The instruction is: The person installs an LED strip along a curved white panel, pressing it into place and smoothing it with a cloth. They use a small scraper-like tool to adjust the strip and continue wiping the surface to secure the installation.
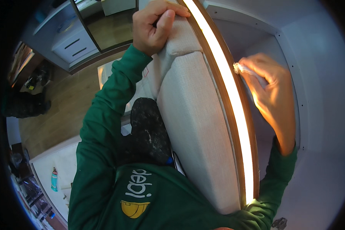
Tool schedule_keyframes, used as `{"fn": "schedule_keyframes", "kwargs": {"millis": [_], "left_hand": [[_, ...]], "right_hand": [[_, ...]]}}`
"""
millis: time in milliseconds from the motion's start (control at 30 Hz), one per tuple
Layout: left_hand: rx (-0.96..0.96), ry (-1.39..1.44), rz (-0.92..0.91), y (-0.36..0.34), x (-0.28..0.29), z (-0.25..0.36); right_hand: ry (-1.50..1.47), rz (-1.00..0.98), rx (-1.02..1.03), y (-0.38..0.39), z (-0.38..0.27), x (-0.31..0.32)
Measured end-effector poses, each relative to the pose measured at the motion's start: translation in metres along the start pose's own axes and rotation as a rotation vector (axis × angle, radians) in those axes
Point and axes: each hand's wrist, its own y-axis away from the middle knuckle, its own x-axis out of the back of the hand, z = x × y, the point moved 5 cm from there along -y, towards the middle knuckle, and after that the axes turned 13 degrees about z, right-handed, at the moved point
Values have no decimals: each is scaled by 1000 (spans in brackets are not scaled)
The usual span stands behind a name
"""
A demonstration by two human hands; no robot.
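Observation:
My left hand (153, 27) is closed at the top of the beige upholstered panel (191, 126), its fingertips on the wooden edge (188, 11) beside it. A long glowing light strip (232, 96) runs in that curved-looking wooden edge, just right of the upholstery. My right hand (268, 88) pinches a crumpled whitish thing (239, 68), perhaps cloth or plastic, against or very near the right side of the wood, level with the upper part of the strip. Both forearms are in green sleeves.
A white cabinet interior (322, 96) lies at the right. A drawer unit (73, 46) stands upper left, above wooden flooring (57, 126). A white board (46, 157) with a turquoise tube (54, 178) is lower left. Dark items (27, 107) lie at the far left.

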Motion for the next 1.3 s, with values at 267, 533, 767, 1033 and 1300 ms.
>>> {"fn": "schedule_keyframes", "kwargs": {"millis": [267,533,767,1033,1300], "left_hand": [[-39,4,-27,2,3,-8],[-7,-11,0,-2,1,6],[99,-45,3,1,-2,11],[76,-2,-22,0,-6,5],[82,22,-26,2,-7,4]], "right_hand": [[-13,-15,18,-10,7,-5],[-134,-112,-102,25,15,20],[-182,-49,-62,-15,60,-15],[-279,-154,-224,39,29,32],[-348,-495,-214,40,32,44]]}}
